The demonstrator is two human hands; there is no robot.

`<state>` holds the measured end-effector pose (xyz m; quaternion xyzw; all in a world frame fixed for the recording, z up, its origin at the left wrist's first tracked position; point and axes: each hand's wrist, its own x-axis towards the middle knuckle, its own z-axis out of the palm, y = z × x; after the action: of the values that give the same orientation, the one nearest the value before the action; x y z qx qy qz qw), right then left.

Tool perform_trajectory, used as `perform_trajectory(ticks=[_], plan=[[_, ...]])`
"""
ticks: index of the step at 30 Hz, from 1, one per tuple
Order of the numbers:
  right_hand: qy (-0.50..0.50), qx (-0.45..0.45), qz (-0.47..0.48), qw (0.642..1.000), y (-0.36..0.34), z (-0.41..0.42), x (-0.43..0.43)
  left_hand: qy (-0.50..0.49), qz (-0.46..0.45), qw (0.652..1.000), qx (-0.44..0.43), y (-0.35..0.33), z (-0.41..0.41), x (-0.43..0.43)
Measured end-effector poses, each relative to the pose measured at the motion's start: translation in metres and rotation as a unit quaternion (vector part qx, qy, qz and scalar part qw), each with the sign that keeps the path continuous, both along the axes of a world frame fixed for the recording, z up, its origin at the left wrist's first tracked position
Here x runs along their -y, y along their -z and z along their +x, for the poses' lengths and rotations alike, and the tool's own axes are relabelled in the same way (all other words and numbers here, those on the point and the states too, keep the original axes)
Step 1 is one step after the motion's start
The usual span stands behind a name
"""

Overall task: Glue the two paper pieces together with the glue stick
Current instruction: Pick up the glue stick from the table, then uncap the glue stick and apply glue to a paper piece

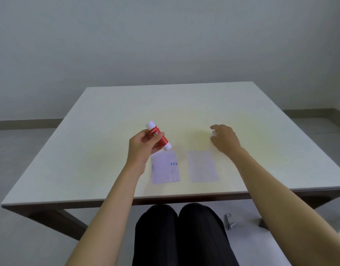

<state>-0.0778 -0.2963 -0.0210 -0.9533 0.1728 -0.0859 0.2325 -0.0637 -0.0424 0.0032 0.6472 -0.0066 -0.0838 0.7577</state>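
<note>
Glue stick uncapped, ready for the 2 papers.
L hand grips it tilted over left paper; R hand pinches small white cap, prob. parking it past right paper, nr table centre.

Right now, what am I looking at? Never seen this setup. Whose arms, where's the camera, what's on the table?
There is no robot: one head-worn camera on a seated person looks forward and down at their bare arms. The left hand holds a red and white glue stick above the white table. The right hand is curled around something small and white, possibly the cap; it is too small to tell. Two paper pieces lie flat side by side, apart: the left paper with blue marks, the right paper nearly blank.
</note>
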Motion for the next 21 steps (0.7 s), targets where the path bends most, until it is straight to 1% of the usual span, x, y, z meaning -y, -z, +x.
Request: perform_trajectory(ticks=[5,6,7,8,9,10,11,12,13,14,16,18,20,21], plan=[[-0.038,-0.053,-0.088,0.994,0.001,-0.007,-0.003,-0.024,-0.065,0.998,0.002,-0.003,-0.002,0.004],[-0.04,-0.057,-0.114,0.991,-0.002,-0.009,-0.005,-0.027,-0.078,0.997,0.001,-0.003,-0.003,0.004],[-0.037,-0.038,-0.122,0.991,-0.006,-0.011,-0.01,-0.031,-0.094,0.995,-0.002,-0.004,-0.003,0.005],[-0.039,0.004,-0.09,0.995,-0.011,-0.013,-0.018,-0.038,-0.114,0.993,-0.008,-0.005,-0.003,0.007],[-0.055,0.051,-0.01,0.997,-0.017,-0.016,-0.031,-0.048,-0.138,0.989,-0.016,-0.006,-0.005,0.011],[-0.086,0.084,0.109,0.987,-0.024,-0.02,-0.046,-0.059,-0.16,0.985,-0.027,-0.008,-0.006,0.016],[-0.128,0.094,0.238,0.958,-0.03,-0.024,-0.063,-0.071,-0.179,0.981,-0.038,-0.01,-0.008,0.021],[-0.164,0.095,0.344,0.92,-0.032,-0.028,-0.078,-0.079,-0.194,0.977,-0.047,-0.011,-0.011,0.026],[-0.176,0.109,0.41,0.888,-0.032,-0.03,-0.09,-0.082,-0.203,0.974,-0.054,-0.012,-0.013,0.03],[-0.167,0.132,0.446,0.869,-0.033,-0.031,-0.098,-0.079,-0.206,0.974,-0.057,-0.012,-0.015,0.033],[-0.127,0.157,0.493,0.846,-0.034,-0.033,-0.105,-0.066,-0.196,0.976,-0.064,-0.013,-0.019,0.035],[-0.092,0.121,0.529,0.835,-0.032,-0.034,-0.107,-0.058,-0.17,0.982,-0.056,-0.012,-0.023,0.033],[-0.043,0.044,0.542,0.838,-0.035,-0.035,-0.11,-0.048,-0.147,0.987,-0.035,-0.013,-0.026,0.032],[-0.023,0.02,0.545,0.838,-0.038,-0.035,-0.111,-0.045,-0.143,0.988,-0.028,-0.013,-0.026,0.031]])
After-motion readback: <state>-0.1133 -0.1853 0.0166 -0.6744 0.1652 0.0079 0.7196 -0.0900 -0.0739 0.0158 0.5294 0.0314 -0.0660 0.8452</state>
